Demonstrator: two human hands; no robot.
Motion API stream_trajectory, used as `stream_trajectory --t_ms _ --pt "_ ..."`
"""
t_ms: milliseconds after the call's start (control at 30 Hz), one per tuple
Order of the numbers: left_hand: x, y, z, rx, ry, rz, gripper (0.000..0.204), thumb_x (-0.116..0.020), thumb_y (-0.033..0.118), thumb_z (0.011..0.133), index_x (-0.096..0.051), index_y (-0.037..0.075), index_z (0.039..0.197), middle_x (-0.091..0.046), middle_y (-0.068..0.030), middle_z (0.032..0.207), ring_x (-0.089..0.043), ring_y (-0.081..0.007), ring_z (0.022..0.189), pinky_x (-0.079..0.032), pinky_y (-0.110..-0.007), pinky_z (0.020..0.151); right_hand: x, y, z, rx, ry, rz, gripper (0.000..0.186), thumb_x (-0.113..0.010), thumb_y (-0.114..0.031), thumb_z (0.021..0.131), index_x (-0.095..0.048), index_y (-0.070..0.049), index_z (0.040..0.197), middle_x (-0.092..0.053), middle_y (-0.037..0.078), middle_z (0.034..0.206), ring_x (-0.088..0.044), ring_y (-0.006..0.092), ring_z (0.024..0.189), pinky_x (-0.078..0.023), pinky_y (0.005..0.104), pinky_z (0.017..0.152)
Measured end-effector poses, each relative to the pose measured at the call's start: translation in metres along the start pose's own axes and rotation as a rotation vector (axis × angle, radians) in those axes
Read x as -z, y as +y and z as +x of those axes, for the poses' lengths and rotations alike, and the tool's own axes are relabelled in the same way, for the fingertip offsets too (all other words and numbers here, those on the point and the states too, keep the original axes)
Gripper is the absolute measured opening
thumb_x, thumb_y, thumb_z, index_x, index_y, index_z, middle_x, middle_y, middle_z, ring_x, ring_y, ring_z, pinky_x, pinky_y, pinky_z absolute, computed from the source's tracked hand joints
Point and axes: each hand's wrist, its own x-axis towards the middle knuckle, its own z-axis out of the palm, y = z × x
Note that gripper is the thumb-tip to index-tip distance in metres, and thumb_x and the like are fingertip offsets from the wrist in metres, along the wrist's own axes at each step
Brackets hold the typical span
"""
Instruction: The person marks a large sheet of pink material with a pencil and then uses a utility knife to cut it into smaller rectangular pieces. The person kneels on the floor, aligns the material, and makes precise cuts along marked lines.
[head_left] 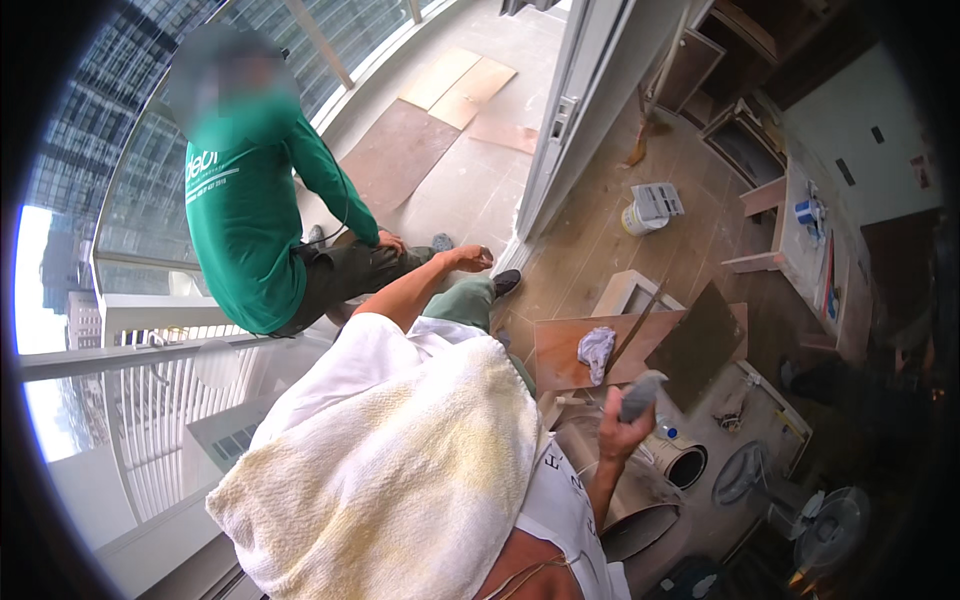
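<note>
My left hand (468, 260) reaches past my left knee beside the white door frame. Its fingers are curled together, and what is in them, if anything, is too small to make out. On the right, my right hand (622, 428) is closed around a grey rounded thing with a paler tip (640, 397), its kind unclear. Below that hand lies a pale metallic cylinder (682, 464) with a dark open end. A crumpled white cloth (596, 346) rests on a reddish-brown board (562, 352) in front of it. A yellowish towel (400, 460) drapes over my body.
A person in a green long-sleeved top (245, 220) sits at left by the balcony glass. Wooden panels (400, 150) lie on the balcony floor. Indoors are a white bucket (640, 218), a dark board (700, 345), a cluttered workbench (815, 240) and a fan (832, 530).
</note>
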Motion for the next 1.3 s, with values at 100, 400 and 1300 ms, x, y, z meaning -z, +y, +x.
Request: stream_trajectory --t_ms 100,400,1300 --pt "0.025 -0.028 -0.038 0.096 0.045 -0.101 0.046 -0.058 0.034 0.095 -0.062 0.0 0.126 -0.069 -0.0209 0.118 -0.066 -0.0304 0.107 -0.05 -0.038 0.093 -0.107 -0.031 0.049 0.065 -0.413 0.14 0.037 -0.075 -0.017 0.083 -0.059 0.002 0.11 -0.066 0.015 0.083 -0.065 0.0283 0.072 -0.052 0.04 0.068" --pt "0.093 -0.15 0.006 0.164 0.334 -0.517 0.048 -0.057 0.028 0.093 -0.062 -0.005 0.127 -0.069 -0.0228 0.119 -0.066 -0.0323 0.11 -0.05 -0.039 0.097 -0.397 -0.046 0.188 -0.091 -0.839 0.364 0.022 -0.07 -0.021 0.09 -0.062 -0.003 0.099 -0.06 0.002 0.074 -0.056 0.0147 0.061 -0.046 0.0307 0.058" --pt "0.289 -0.49 0.358 0.579 0.571 -0.784 0.038 -0.055 0.026 0.096 -0.063 0.0 0.123 -0.069 -0.0227 0.114 -0.07 -0.0337 0.099 -0.053 -0.042 0.089 -0.963 0.504 0.496 -0.631 -0.663 -0.266 0.039 -0.07 -0.022 0.088 -0.065 -0.007 0.124 -0.067 0.006 0.097 -0.062 0.0155 0.083 -0.052 0.0309 0.073"
